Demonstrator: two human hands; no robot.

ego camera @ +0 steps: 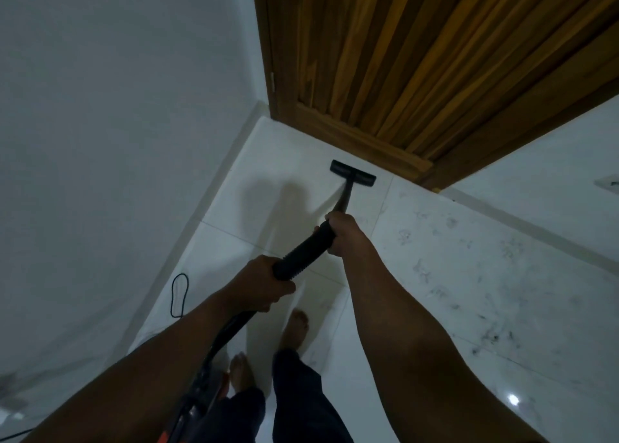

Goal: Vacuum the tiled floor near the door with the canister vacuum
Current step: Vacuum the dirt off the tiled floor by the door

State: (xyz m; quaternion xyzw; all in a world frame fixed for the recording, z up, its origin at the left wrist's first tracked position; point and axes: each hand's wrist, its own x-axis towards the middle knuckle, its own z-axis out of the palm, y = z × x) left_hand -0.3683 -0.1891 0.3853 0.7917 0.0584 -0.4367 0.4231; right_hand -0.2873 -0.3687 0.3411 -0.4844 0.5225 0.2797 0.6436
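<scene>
I hold the black vacuum wand (305,250) with both hands. My right hand (345,233) grips its upper part, and my left hand (263,283) grips the ribbed hose end lower down. The flat black floor nozzle (353,171) rests on the white tiled floor (261,181), just in front of the wooden door (418,57). The black hose (222,337) runs down past my left arm to the canister (196,409), which is mostly hidden at the bottom edge.
A white wall (117,108) stands on the left, with a loop of black cord (179,295) on the floor beside it. Dark dirt specks (485,335) lie on the tiles to the right. My bare feet (294,328) stand behind the nozzle.
</scene>
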